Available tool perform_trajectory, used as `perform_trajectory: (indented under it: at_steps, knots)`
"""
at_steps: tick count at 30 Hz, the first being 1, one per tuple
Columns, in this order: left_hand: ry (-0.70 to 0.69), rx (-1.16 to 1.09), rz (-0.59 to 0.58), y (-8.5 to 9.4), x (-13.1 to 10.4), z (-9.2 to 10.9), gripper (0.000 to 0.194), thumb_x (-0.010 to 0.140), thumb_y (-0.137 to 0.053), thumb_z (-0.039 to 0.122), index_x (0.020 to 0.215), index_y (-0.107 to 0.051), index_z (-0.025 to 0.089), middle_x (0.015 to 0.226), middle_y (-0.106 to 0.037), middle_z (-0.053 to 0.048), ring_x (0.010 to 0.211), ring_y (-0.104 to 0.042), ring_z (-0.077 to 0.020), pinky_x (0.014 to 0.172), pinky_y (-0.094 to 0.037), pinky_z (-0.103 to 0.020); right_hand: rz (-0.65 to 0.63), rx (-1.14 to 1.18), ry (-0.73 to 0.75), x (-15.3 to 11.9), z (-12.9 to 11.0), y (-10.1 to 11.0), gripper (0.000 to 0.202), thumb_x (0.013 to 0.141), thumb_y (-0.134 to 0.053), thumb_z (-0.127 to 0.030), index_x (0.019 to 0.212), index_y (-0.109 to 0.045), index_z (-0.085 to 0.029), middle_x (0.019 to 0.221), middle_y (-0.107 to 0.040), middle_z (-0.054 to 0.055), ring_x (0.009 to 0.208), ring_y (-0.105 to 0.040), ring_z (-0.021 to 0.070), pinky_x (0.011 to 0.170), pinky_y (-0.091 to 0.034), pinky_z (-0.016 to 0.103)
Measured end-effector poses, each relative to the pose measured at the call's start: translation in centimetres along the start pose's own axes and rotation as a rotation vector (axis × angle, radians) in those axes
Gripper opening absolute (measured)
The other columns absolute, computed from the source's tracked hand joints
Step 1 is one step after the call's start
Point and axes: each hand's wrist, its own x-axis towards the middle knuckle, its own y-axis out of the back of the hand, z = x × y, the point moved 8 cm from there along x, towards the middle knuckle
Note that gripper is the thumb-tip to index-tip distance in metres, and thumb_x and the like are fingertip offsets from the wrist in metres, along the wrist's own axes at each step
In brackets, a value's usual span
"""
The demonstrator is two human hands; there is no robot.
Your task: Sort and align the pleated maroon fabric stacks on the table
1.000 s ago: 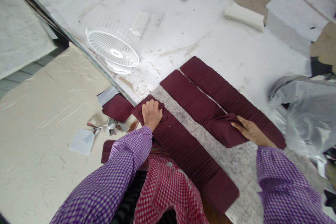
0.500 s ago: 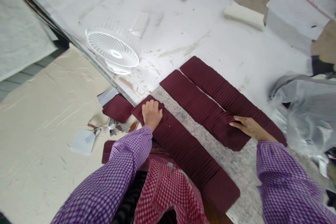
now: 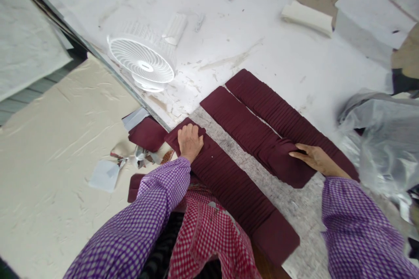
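Three long rows of overlapping maroon fabric pieces lie side by side on the table. My left hand (image 3: 190, 140) is closed at the far left end of the nearest row (image 3: 235, 192), its fingers curled on the fabric. On the middle row (image 3: 238, 126), my right hand (image 3: 310, 157) pinches a raised piece near the right end, thumb below and fingers above. The third row (image 3: 278, 109) runs behind, and its right part passes beside my right hand.
A white fan (image 3: 142, 63) stands behind the left end of the rows. Clear plastic (image 3: 386, 139) is bunched at the right. Maroon and white scraps (image 3: 149, 134) lie on the cream cloth (image 3: 59, 161). A folded white piece (image 3: 307, 18) lies farther back.
My right hand has shifted slightly right with the edge of the middle row's fabric lifted a little. The other person's hand at the top right has left the view. My left hand stays put.
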Motion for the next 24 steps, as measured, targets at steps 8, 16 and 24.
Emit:
perform_trajectory:
  at_steps: [8, 16, 24]
  knots:
    - [0.002, -0.002, -0.012, 0.2, 0.0, 0.1, 0.013, 0.080, -0.050, 0.030, 0.087, -0.053, 0.019, 0.093, -0.059, -0.012, 0.091, -0.052, -0.0302, 0.077, -0.036, -0.042, -0.040, 0.106, -0.065, -0.6, -0.3, -0.9, 0.050, 0.071, -0.054, -0.070, 0.077, -0.064, -0.022, 0.078, -0.071, 0.005, 0.074, -0.066, 0.0260, 0.070, -0.051, 0.035]
    - [0.000, 0.010, -0.014, 0.1, 0.1, 0.0, 0.014, 0.080, -0.051, 0.031, 0.087, -0.053, 0.019, 0.093, -0.059, -0.011, 0.092, -0.051, -0.0299, 0.078, -0.036, -0.042, 0.021, 0.182, -0.191, -3.4, 1.3, -0.9, 0.050, 0.061, -0.058, -0.073, 0.062, -0.057, -0.024, 0.059, -0.062, 0.002, 0.056, -0.059, 0.0219, 0.055, -0.050, 0.034]
    - [-0.003, 0.006, -0.018, 0.2, 0.1, 0.0, 0.013, 0.080, -0.052, 0.030, 0.087, -0.052, 0.019, 0.094, -0.059, -0.011, 0.091, -0.052, -0.0298, 0.078, -0.037, -0.042, 0.024, 0.285, -0.310, -7.4, 1.6, -2.0, 0.031, 0.068, -0.062, -0.056, 0.066, -0.061, -0.025, 0.060, -0.066, 0.001, 0.053, -0.060, 0.0228, 0.045, -0.049, 0.034]
